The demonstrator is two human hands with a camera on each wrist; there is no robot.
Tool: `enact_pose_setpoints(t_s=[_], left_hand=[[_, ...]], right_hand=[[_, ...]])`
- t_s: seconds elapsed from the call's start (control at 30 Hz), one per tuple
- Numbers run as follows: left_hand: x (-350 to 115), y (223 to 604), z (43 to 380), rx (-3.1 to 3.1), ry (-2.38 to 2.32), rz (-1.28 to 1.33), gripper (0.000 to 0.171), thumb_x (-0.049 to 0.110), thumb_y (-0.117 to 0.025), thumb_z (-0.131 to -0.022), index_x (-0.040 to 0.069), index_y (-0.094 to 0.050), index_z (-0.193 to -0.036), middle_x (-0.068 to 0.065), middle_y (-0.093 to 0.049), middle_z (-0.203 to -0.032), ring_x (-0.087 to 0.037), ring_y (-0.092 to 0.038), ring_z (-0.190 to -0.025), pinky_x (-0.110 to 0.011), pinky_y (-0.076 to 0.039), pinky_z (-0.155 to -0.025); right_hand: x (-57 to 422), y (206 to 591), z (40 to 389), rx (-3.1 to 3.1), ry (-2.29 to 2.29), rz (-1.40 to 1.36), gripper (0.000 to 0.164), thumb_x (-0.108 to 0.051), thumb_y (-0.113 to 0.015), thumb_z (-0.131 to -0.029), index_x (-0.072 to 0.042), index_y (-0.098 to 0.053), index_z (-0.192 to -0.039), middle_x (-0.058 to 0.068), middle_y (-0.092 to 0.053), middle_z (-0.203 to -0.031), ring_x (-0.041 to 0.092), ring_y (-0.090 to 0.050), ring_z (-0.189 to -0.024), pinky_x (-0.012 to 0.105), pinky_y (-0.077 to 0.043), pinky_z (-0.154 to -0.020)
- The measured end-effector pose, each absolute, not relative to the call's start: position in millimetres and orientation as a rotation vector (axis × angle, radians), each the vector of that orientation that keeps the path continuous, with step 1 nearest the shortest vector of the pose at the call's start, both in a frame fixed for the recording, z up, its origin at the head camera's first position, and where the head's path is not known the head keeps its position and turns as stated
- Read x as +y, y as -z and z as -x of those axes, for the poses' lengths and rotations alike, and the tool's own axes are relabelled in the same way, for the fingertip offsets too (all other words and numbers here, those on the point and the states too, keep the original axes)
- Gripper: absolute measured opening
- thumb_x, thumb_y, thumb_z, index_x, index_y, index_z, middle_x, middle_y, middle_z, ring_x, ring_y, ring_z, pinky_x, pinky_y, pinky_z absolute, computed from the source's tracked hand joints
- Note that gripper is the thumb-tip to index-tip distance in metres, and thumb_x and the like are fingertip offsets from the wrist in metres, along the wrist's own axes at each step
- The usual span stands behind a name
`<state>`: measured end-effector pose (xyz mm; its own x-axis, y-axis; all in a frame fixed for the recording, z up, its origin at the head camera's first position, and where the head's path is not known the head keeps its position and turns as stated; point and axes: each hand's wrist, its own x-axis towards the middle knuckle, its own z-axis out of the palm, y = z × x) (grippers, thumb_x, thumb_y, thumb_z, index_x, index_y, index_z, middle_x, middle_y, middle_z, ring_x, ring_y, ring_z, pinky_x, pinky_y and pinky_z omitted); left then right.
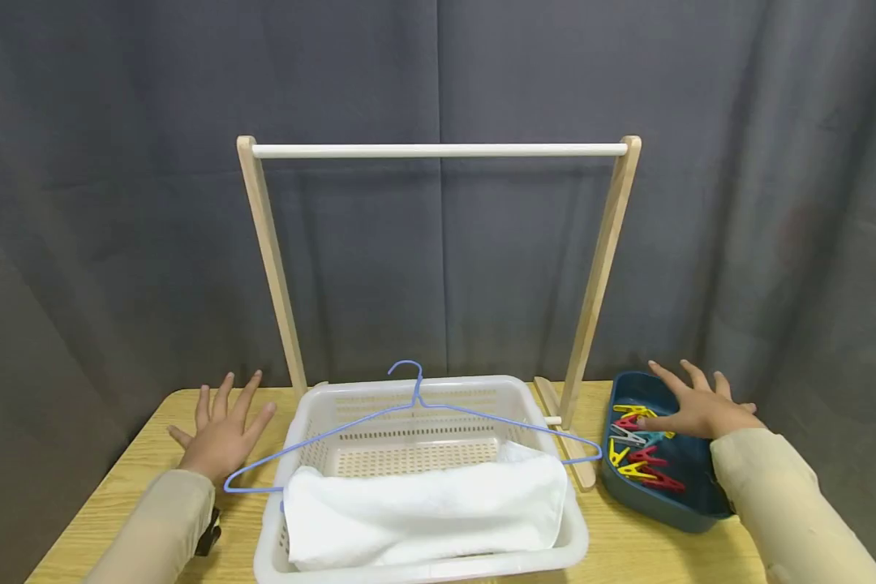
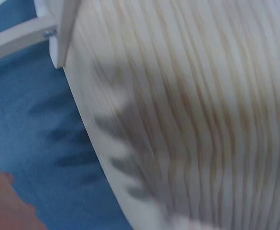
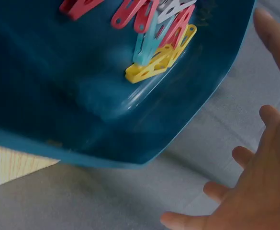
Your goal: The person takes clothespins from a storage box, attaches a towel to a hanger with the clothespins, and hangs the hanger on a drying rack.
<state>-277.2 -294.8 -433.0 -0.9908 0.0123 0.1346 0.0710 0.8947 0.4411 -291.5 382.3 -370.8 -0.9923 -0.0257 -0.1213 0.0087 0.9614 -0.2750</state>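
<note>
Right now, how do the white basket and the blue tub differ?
The white basket is larger, with slotted walls; the blue tub is smaller, with solid walls. The basket holds a white towel; the tub holds colored clothespins. Both sit open-topped on the wooden table.

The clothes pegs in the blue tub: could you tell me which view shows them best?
The right wrist view: the pegs lie close and large in the tub. The head view shows them small beside the right hand; the left wrist view shows none.

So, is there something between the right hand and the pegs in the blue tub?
Nothing visible. The right hand hovers open over the tub, directly above the pegs, with no object between them.
</note>
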Motion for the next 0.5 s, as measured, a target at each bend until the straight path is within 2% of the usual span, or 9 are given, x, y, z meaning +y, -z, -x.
enact_pose_setpoints(t_s=[0.23,0.4,0.5], left_hand=[[-285.3,437.8,278.4,-2.869,0.964,0.121,0.076,0.056,-0.032,-0.107,0.012,-0.007,-0.163,-0.03,0.01,-0.163,-0.061,0.019,-0.143,-0.087,0.005,-0.098],[-276.8,437.7,282.7,-2.783,1.095,0.223,0.071,0.043,-0.034,-0.109,-0.004,-0.013,-0.158,-0.04,0.0,-0.158,-0.064,0.004,-0.142,-0.079,0.001,-0.107],[-271.3,437.1,283.5,-2.782,1.172,0.235,0.069,0.039,-0.033,-0.11,-0.008,-0.013,-0.156,-0.042,-0.006,-0.156,-0.062,-0.002,-0.142,-0.077,-0.002,-0.108]], right_hand=[[372.2,373.1,299.2,2.957,0.396,0.084,0.105,-0.057,-0.077,-0.08,-0.004,-0.028,-0.156,0.038,-0.009,-0.152,0.069,-0.01,-0.131,0.088,-0.025,-0.092],[369.4,374.9,306.1,2.976,0.33,0.165,0.083,-0.041,-0.08,-0.085,0.004,-0.045,-0.144,0.042,-0.029,-0.141,0.065,-0.03,-0.123,0.08,-0.038,-0.091],[369.3,376.2,309.7,2.966,0.307,0.199,0.071,-0.035,-0.08,-0.085,0.007,-0.054,-0.136,0.042,-0.042,-0.13,0.061,-0.042,-0.116,0.075,-0.042,-0.092]])
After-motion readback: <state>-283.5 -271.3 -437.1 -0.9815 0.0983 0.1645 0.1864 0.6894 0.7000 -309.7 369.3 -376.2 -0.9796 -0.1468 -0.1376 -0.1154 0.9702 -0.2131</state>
